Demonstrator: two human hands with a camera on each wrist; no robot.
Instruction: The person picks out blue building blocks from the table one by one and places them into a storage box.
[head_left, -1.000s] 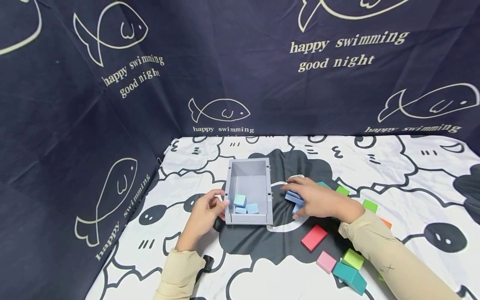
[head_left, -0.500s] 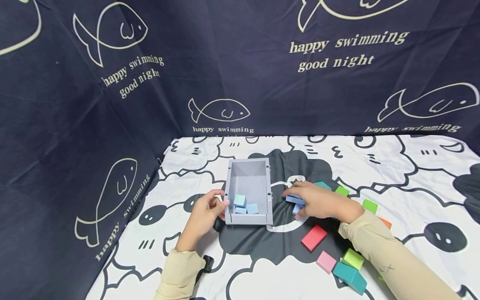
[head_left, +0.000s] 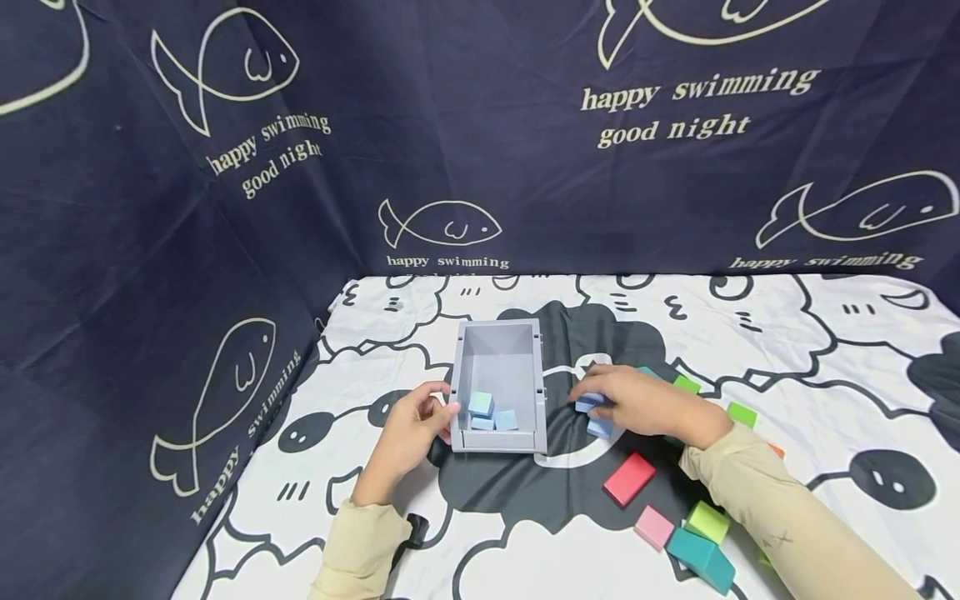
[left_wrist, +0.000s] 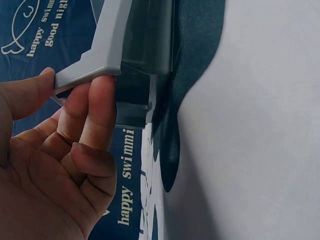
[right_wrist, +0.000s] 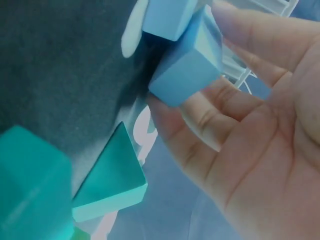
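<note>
My left hand [head_left: 405, 433] pinches the left rim of a grey open-topped box [head_left: 497, 442] near its front corner. The left wrist view shows thumb and fingertips on either side of the rim. Inside the box, several light blue blocks [head_left: 481, 405] lie at the near end. To the right of the box, my right hand [head_left: 637, 400] holds a blue block [right_wrist: 190, 67] between thumb and fingers, palm partly hiding it from above. Another blue block [right_wrist: 169, 17] lies right against it on the cloth.
On the right lie a red block [head_left: 629, 479], a pink block [head_left: 653, 527], a lime block [head_left: 707, 522], a teal block [head_left: 701, 559] and a green block [head_left: 742, 415]. A teal triangular block [right_wrist: 112, 175] is close to the right hand. Dark printed curtains [head_left: 480, 133] stand behind and left.
The right hand's fingers have shifted slightly around the blue block, and the thumb has moved up, showing more of the lower blue block. The left hand and box stay in place.
</note>
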